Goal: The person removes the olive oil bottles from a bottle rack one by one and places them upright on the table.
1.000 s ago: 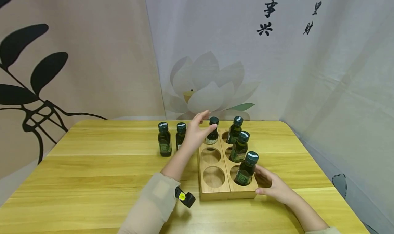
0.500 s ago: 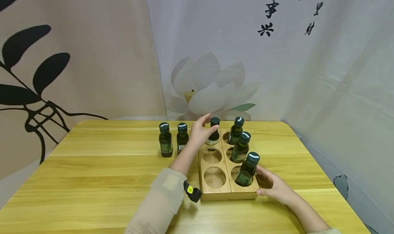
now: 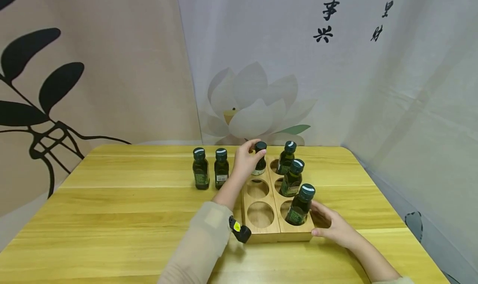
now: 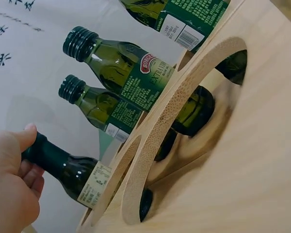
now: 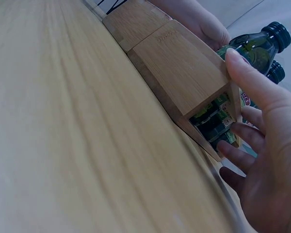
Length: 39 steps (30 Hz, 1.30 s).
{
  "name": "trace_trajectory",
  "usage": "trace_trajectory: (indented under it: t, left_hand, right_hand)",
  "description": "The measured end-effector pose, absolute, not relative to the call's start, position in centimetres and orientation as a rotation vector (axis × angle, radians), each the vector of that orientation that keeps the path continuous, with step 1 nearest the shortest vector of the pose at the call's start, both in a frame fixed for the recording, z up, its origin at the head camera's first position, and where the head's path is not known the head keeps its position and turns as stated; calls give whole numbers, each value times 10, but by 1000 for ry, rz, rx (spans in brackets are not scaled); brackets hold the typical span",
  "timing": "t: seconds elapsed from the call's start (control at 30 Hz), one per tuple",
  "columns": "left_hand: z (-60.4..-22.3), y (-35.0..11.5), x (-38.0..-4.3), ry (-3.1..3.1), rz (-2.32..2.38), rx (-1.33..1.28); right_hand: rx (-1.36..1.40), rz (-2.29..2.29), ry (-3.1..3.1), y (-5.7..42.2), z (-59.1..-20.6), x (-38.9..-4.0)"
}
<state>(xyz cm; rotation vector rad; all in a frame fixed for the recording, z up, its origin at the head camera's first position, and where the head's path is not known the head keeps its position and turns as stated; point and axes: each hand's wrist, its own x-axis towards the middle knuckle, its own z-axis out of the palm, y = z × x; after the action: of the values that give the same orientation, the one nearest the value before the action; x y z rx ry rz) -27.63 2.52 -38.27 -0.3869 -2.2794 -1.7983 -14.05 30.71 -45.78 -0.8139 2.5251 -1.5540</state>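
With thumb and fingers, my left hand (image 3: 244, 161) pinches the capped neck of a small dark bottle (image 4: 70, 167) with a cream label. That bottle stands in the far hole of the left row of a wooden rack (image 3: 260, 237). Two round holes show nearer the front in that row. Three green olive oil bottles (image 3: 298, 207) stand tilted in the right row. My right hand (image 3: 334, 228) touches the rack's right side near the front corner. In the right wrist view its thumb lies at the corner, its loosely bent fingers by the open side.
Two more green bottles, the outer bottle (image 3: 201, 170) and the inner bottle (image 3: 221, 168), stand upright on the wooden table (image 3: 112, 217) left of the rack. A printed cloth (image 3: 254, 68) hangs close behind the table's back edge.
My left hand has drawn in from spread fingers beside the dark bottle to a pinch at its top. The left forearm has swung rightward. My right hand stays at the rack.
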Motion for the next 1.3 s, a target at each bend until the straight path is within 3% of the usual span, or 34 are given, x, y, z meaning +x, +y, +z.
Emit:
trace_trajectory:
  t: [0.4, 1.3]
  left_hand:
    - [-378, 26, -279, -2211, -1765, -399]
    - [-317, 19, -260, -2066, -1673, -526]
  right_hand:
    - [-831, -1566, 2516, 308, -460, -143]
    - [-816, -1561, 2523, 308, -459, -141]
